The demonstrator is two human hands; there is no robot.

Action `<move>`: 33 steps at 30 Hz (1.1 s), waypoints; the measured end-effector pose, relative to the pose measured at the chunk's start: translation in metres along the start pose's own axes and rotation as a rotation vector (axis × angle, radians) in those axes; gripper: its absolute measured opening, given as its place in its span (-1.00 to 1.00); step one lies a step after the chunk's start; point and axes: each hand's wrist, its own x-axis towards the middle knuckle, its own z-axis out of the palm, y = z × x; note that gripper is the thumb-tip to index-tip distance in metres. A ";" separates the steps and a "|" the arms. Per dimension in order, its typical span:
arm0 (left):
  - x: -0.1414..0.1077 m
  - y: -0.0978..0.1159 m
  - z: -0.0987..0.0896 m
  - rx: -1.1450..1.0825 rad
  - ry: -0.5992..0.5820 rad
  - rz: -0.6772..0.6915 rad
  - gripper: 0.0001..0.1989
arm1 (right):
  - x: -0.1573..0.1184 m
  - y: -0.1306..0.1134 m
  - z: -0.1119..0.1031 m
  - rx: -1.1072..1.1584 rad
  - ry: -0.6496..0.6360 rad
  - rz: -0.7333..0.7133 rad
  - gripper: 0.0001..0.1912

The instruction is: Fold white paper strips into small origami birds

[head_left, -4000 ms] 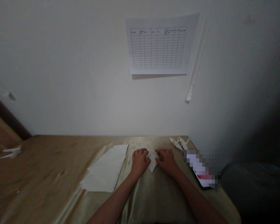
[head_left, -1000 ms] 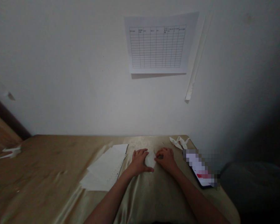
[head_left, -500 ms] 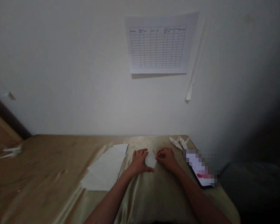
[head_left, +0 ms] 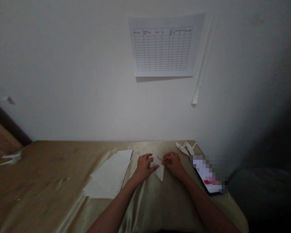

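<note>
A small folded white paper (head_left: 159,171) lies on the cloth-covered table between my hands, one pointed end toward me. My left hand (head_left: 145,166) rests at its left side, fingers apart and curved, with the thumb near the paper's middle. On the right side, my right hand (head_left: 172,164) has its thumb and index finger closed on the paper's edge. Part of the paper's left side is hidden behind my left fingers.
White sheets (head_left: 111,174) lie in a loose stack left of my hands. At the right are a folded paper figure (head_left: 187,148) and a phone (head_left: 208,178). White scraps (head_left: 12,158) lie far left. A printed table sheet (head_left: 163,48) hangs on the wall.
The folded paper has turned or opened so that a pointed end now reaches toward me. My left thumb has moved up and inward over it. My right hand stays nearly in place.
</note>
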 end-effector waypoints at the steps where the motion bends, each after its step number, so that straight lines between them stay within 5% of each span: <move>1: 0.001 -0.001 0.002 -0.026 0.043 0.008 -0.75 | 0.000 0.000 0.000 -0.002 -0.007 -0.001 -0.96; 13: 0.008 -0.003 0.007 -0.224 0.245 0.031 -0.86 | -0.005 -0.006 0.002 0.015 -0.069 -0.036 -0.90; 33: 0.009 0.008 0.002 -0.273 0.238 -0.074 -0.88 | -0.009 -0.013 -0.002 0.042 -0.052 -0.058 -0.91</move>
